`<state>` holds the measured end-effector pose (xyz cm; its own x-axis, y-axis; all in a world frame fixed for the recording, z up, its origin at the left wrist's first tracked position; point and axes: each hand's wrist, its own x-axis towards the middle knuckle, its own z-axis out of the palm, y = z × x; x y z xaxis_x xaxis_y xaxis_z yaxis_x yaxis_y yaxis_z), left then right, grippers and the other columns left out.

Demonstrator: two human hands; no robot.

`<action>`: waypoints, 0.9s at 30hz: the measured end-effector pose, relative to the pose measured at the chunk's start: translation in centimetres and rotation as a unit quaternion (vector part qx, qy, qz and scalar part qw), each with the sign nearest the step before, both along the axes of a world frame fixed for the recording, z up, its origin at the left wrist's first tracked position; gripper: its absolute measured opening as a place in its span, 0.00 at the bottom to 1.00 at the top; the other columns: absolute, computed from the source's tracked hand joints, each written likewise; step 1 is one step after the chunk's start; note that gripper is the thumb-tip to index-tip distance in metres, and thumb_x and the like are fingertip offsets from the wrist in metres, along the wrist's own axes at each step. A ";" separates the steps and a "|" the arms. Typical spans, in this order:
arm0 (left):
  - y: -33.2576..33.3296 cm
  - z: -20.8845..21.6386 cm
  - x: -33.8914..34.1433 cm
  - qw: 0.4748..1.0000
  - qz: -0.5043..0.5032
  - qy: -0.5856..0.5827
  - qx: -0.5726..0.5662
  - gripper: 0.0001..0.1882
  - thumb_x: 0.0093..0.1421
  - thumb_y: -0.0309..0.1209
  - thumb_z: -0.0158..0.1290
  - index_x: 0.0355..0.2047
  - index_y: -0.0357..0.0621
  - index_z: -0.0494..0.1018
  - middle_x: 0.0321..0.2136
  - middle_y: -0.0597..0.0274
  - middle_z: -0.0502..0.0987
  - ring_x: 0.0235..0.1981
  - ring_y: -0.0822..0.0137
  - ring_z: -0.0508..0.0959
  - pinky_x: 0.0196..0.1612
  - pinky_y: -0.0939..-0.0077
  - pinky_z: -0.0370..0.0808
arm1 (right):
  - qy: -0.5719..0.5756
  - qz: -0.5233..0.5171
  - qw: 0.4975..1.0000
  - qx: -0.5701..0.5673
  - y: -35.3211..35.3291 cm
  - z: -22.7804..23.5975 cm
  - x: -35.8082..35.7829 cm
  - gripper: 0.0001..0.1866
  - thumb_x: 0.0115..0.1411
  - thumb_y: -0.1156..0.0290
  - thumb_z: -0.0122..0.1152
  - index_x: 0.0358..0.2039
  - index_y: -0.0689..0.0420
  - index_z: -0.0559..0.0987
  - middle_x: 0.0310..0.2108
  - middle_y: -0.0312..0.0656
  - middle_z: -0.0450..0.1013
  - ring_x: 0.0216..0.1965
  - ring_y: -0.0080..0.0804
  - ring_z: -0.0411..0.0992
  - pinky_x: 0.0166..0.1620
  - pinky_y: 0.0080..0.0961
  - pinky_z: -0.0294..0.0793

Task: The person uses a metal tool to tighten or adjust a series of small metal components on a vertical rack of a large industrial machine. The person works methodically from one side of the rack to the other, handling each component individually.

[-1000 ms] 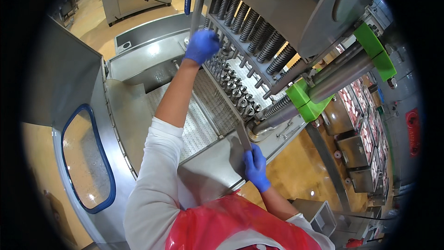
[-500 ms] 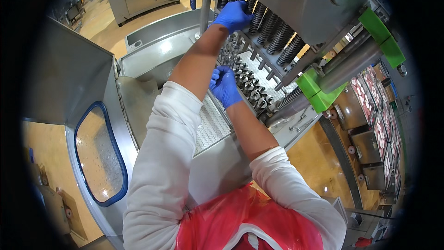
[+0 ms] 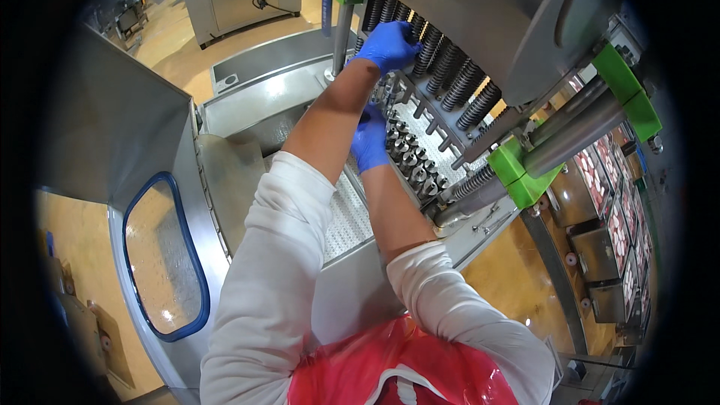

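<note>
My left hand, in a blue glove, is up at the far left end of a row of coiled metal springs on the machine. Its fingers are curled closed beside the springs, and what they hold is hidden. Lower down, my right hand, also gloved in blue, reaches in next to several rows of shiny metal cylinders. My left forearm partly covers it, so its fingers are mostly out of sight. Upright metal pins stand between the two hands. Beneath them lies a perforated metal plate.
Green clamps grip thick metal posts on the right. A blue-edged window panel hangs on the left. Metal bins with pink and white pieces stand at the far right. Small metal parts lie on the right ledge.
My right hand has gone further in behind my left forearm, hiding its curled fingers. My left hand stays by the springs. The whole view has shifted slightly.
</note>
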<state>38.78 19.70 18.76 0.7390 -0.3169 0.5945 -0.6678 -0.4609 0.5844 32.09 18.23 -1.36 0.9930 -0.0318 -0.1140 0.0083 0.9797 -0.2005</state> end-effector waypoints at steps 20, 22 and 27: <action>2.9 -11.1 -6.7 0.961 0.003 -0.047 -0.272 0.18 0.59 0.33 0.62 0.45 0.35 0.78 0.39 0.50 0.82 0.43 0.61 0.82 0.50 0.69 0.78 | 0.028 0.189 0.848 -0.495 -6.3 1.5 -24.9 0.11 0.60 0.79 0.60 0.41 0.55 0.69 0.30 0.34 0.67 0.27 0.25 0.67 0.32 0.22 0.68; 2.9 -19.7 -7.7 0.967 0.029 0.099 -0.231 0.20 0.54 0.36 0.66 0.43 0.38 0.79 0.38 0.50 0.81 0.44 0.57 0.81 0.53 0.66 0.76 | 0.019 0.133 0.795 -0.592 -8.4 3.8 -30.0 0.12 0.61 0.78 0.60 0.43 0.56 0.70 0.31 0.34 0.67 0.30 0.23 0.67 0.36 0.21 0.69; -0.5 -24.1 -11.1 0.983 0.162 0.084 0.005 0.22 0.47 0.39 0.70 0.42 0.48 0.80 0.38 0.50 0.78 0.47 0.49 0.75 0.57 0.61 0.72 | -0.014 -0.007 0.622 -0.783 -14.4 4.1 -36.2 0.17 0.62 0.73 0.62 0.49 0.63 0.72 0.34 0.41 0.74 0.36 0.26 0.72 0.41 0.26 0.73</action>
